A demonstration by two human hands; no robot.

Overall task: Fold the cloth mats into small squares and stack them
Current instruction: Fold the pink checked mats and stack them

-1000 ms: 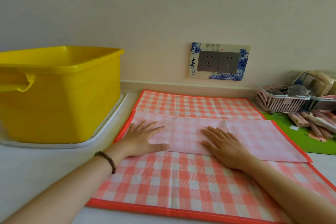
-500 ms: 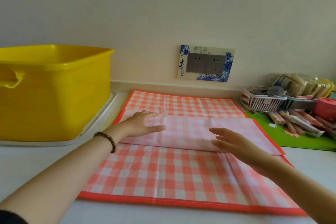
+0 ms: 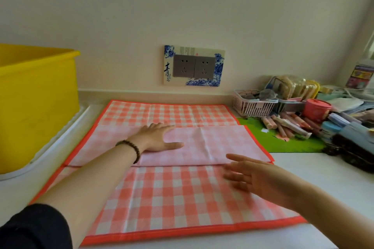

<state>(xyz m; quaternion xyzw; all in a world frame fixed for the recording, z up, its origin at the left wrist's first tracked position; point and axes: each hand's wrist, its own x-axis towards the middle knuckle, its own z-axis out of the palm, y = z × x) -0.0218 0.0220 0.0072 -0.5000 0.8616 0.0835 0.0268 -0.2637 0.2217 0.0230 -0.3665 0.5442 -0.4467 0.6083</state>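
An orange-and-white checked cloth mat (image 3: 172, 198) with an orange border lies spread on the white counter. A pale band of it (image 3: 218, 143) is folded across the middle, showing its faded underside. My left hand (image 3: 159, 137) lies flat, palm down, on the left half of that folded band, a dark bead bracelet on the wrist. My right hand (image 3: 255, 176) hovers with fingers spread just above the mat, near the band's front right edge, slightly blurred. Neither hand holds anything.
A yellow plastic tub (image 3: 36, 103) stands on a white tray (image 3: 60, 141) at the left. A double wall socket (image 3: 193, 65) is behind. At the right are a green mat (image 3: 283, 143), a pink basket (image 3: 253, 105), a red lidded pot (image 3: 316, 109) and several tubes and packets.
My right hand has lifted off the folded band and drawn back to the right and nearer me. My left hand stays flat on the band. The view has turned to the right.
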